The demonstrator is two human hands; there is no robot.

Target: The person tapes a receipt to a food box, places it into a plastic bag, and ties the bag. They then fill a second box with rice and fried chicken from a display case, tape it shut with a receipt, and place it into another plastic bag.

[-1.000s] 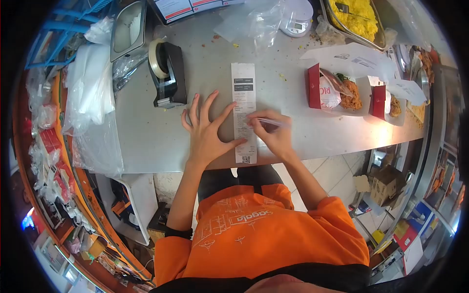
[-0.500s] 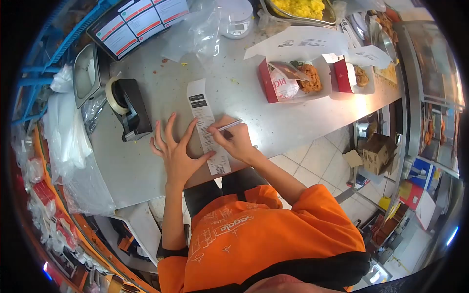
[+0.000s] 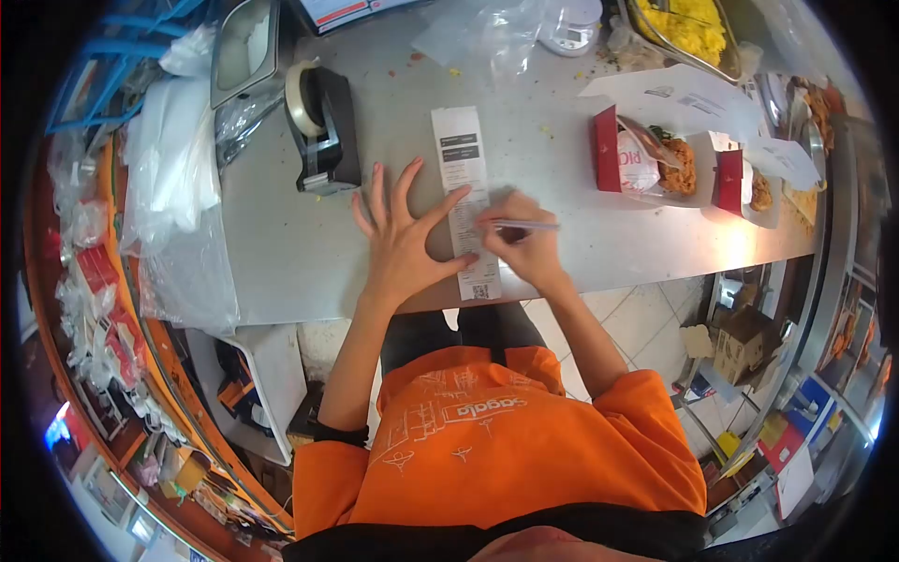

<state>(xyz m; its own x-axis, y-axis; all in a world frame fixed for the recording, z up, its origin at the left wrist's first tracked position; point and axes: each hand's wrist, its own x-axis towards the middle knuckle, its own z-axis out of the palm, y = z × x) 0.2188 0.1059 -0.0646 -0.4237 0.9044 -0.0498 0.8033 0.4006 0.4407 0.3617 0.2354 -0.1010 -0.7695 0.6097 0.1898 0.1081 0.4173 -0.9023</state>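
Note:
A long printed receipt (image 3: pixel 461 173) lies flat on the metal counter (image 3: pixel 393 112), a QR code at its near end. My left hand (image 3: pixel 403 239) is spread out beside it, with forefinger and thumb pressing on the paper's left edge. In my right hand (image 3: pixel 526 244) a slim pen (image 3: pixel 536 225) is gripped, its tip over or on the middle of the receipt. Whether the tip touches the paper is hidden by my fingers.
A black tape dispenser (image 3: pixel 328 131) stands left of my left hand. Two open food boxes (image 3: pixel 607 150) with fried chicken sit at the right. Plastic bags (image 3: pixel 173 159) hang over the left edge; a tray of yellow rice (image 3: pixel 688 33) and a white scale (image 3: pixel 571 28) stand at the back.
The view has turned and shifted, so the counter's things appear farther right and higher. My left hand still holds the receipt down; the pen stays in my right hand.

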